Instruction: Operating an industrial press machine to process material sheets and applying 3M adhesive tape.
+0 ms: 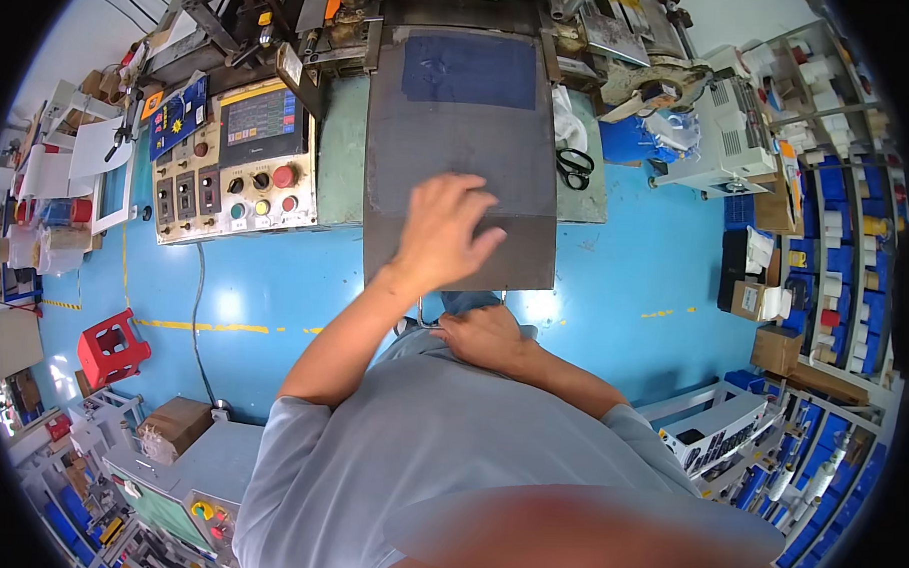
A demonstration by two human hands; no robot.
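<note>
A dark grey flat plate [459, 154] stretches away in front of me, with a dark blue rectangular sheet [472, 74] lying at its far end. My left hand [446, 229] is over the near part of the plate, palm down, fingers spread and nothing in it; whether it touches the surface I cannot tell. At the plate's front edge, close to my body, my right hand [483, 333] is closed around a thin metal handle [422, 311]. Its fingertips are partly hidden.
A control panel [241, 161] with a screen and buttons stands left of the plate. Black-handled scissors [576, 169] and a white cloth [566, 118] lie on the ledge to the right. A red stool [113, 349] is on the blue floor; shelves [837, 227] line the right side.
</note>
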